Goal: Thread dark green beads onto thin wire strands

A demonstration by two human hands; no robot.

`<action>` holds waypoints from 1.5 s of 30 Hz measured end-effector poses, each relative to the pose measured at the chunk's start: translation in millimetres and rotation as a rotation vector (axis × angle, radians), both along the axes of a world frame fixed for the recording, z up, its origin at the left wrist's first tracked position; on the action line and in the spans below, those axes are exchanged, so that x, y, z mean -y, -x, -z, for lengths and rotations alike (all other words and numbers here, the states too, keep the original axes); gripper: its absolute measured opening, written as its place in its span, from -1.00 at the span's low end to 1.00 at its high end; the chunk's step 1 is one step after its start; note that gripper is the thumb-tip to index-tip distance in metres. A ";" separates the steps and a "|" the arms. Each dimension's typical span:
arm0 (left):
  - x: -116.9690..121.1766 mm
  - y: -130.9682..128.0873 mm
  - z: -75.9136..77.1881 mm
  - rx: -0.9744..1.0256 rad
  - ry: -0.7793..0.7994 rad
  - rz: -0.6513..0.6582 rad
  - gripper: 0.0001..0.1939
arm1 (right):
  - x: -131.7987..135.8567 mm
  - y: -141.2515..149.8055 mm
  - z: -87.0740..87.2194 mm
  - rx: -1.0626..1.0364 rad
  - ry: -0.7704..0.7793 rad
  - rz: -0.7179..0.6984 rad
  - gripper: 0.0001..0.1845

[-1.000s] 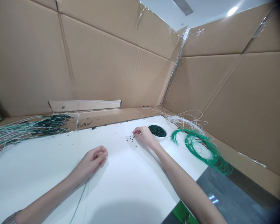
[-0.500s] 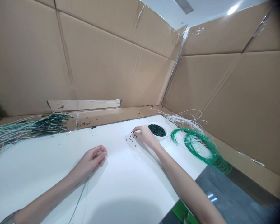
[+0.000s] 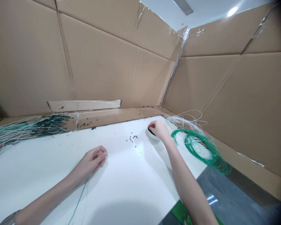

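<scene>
My left hand (image 3: pixel 95 159) rests on the white table with its fingers curled closed. A thin green strand (image 3: pixel 79 201) runs out from under it toward the front edge; the grip on it is partly hidden. My right hand (image 3: pixel 159 129) is over a small white bowl (image 3: pixel 154 137), its fingers bent together and the tips down among the dark beads (image 3: pixel 151 132) inside. Whatever those fingertips hold is hidden. Several loose dark beads (image 3: pixel 132 137) lie scattered on the table left of the bowl.
A coil of green strands (image 3: pixel 209 156) and loose white strands (image 3: pixel 186 120) lie to the right. At the far left is a bundle of strands with dark beaded ends (image 3: pixel 53 122). Cardboard walls (image 3: pixel 112 62) rise behind and at the right. The table (image 3: pixel 121 187) ends at the lower right.
My right hand has moved right, from the loose beads on the table to the bowl, and its fingers have gone inside. My left hand has stayed still.
</scene>
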State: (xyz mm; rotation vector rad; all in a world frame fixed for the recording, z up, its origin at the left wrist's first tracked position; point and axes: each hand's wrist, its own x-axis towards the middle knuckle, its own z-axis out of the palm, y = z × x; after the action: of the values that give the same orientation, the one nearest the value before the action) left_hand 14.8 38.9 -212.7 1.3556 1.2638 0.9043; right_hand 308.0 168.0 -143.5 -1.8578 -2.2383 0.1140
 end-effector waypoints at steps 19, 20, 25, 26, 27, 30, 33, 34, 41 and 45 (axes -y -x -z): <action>1.7 -1.2 -2.5 -0.006 -0.006 -0.005 -0.65 | -7.0 -10.3 -1.1 -0.118 0.013 0.028 -0.70; 1.6 -1.5 -2.5 -0.008 -0.007 -0.006 -0.65 | -5.4 -6.1 -2.2 -0.147 -0.005 -0.014 -0.71; 0.0 -1.3 -1.3 -0.001 -0.004 -0.006 -0.66 | 2.3 24.9 9.8 -0.248 -0.028 -0.248 -0.71; -0.2 -1.1 -1.2 -0.001 -0.004 -0.006 -0.66 | 2.7 30.6 15.1 -0.254 -0.012 -0.287 -0.72; -0.4 -1.0 -1.2 -0.001 -0.003 -0.008 -0.66 | 2.6 35.4 20.6 -0.256 0.009 -0.321 -0.72; -0.2 -1.3 -2.0 -0.001 0.004 -0.009 -0.67 | 0.5 42.7 33.7 -0.250 0.073 -0.379 -0.72; 0.6 -1.7 -3.1 0.007 0.013 -0.011 -0.67 | -1.9 41.8 38.2 -0.246 0.113 -0.392 -0.72; 1.0 -1.7 -3.4 0.011 0.015 -0.011 -0.67 | -2.5 40.8 38.2 -0.248 0.121 -0.392 -0.72; 1.9 -0.9 -3.4 0.004 -0.002 -0.003 -0.67 | -4.7 37.2 37.2 -0.257 0.149 -0.372 -0.71; 1.5 -0.9 -2.5 0.007 0.005 0.000 -0.67 | -5.6 37.2 38.1 -0.257 0.153 -0.369 -0.71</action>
State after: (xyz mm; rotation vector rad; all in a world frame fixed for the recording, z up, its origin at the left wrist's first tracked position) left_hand 15.7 37.4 -210.2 1.3477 1.2593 0.9048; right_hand 270.9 173.6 -181.6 -1.3764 -2.4101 0.5667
